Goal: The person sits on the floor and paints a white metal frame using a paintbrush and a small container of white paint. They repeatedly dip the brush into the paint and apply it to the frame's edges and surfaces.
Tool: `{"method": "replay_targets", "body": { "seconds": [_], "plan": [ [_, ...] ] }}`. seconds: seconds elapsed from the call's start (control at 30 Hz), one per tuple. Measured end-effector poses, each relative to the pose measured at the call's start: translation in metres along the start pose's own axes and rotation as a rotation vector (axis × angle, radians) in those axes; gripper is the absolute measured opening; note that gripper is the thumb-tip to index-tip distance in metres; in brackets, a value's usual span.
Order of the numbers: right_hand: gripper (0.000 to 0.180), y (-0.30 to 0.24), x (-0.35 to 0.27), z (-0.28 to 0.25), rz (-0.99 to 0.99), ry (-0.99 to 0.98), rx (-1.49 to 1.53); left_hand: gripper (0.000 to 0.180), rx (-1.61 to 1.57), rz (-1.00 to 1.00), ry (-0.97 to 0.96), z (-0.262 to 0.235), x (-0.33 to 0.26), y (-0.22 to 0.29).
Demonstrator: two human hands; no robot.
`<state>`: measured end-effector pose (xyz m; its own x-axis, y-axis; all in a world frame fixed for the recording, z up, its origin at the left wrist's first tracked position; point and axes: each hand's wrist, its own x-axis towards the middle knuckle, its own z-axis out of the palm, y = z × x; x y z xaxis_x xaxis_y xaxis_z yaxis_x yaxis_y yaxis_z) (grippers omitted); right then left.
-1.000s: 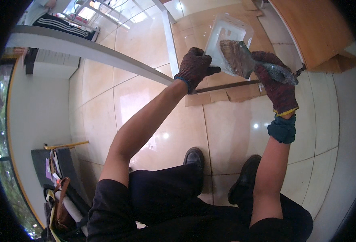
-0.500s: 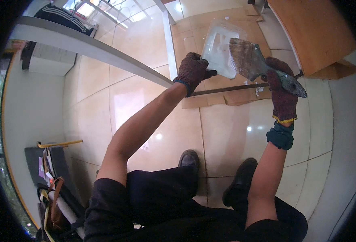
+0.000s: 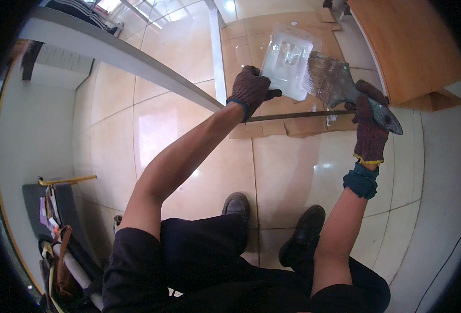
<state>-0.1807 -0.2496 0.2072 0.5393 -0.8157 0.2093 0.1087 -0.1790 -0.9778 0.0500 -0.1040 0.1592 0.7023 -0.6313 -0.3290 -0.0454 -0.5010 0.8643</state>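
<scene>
My left hand, in a dark knitted glove, grips the near left edge of a translucent plastic tray. Whitish wet paint coats the tray's inside. In my right hand, gloved the same way with a yellow cuff edge, is a wide paintbrush. Its brown bristles, white at the tips, point left and meet the tray's right rim. The fingers wrap round the grey, paint-spotted handle, whose end sticks out on the right.
Flattened cardboard covers the tiles beneath the tray. A grey metal frame crosses from the upper left, with a thin dark bar below the tray. A wooden cabinet stands at right. Bags lie lower left.
The brush in my right hand has shifted slightly right and down, its bristles moving from over the tray to its right rim. My left hand keeps its hold; the tray has tilted slightly.
</scene>
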Motion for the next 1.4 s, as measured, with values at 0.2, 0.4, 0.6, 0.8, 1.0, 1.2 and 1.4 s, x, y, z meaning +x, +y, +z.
{"method": "replay_targets", "body": {
  "seconds": [0.2, 0.4, 0.6, 0.8, 1.0, 1.2, 1.4],
  "plan": [
    [0.031, 0.004, 0.0, -0.002, -0.056, 0.035, -0.096, 0.044, 1.054, 0.499, -0.042, -0.009, 0.0, 0.002],
    [0.031, -0.004, 0.0, 0.0, 0.043, 0.017, -0.068, 0.037, 0.57, 0.322, 0.023, -0.007, 0.004, -0.01],
    [0.031, 0.003, 0.002, 0.006, -0.079, -0.037, -0.069, 0.039, 0.482, 0.293, -0.005, -0.008, 0.007, -0.017],
    [0.037, 0.001, 0.003, -0.001, -0.001, 0.065, -0.134, 0.043, 0.928, 0.389, -0.02, -0.012, 0.001, -0.008],
    [0.029, -0.004, -0.002, 0.013, -0.09, -0.018, -0.066, 0.045, 0.784, 0.353, 0.02, -0.01, 0.007, -0.009],
    [0.032, -0.006, 0.0, 0.013, -0.145, 0.225, -0.088, 0.05, 1.024, 0.712, 0.163, -0.022, 0.009, 0.002],
    [0.039, 0.016, -0.04, 0.026, 0.048, 0.608, 0.103, 0.049, 0.982, 0.665, 0.115, -0.036, -0.007, 0.031]
  ]
}}
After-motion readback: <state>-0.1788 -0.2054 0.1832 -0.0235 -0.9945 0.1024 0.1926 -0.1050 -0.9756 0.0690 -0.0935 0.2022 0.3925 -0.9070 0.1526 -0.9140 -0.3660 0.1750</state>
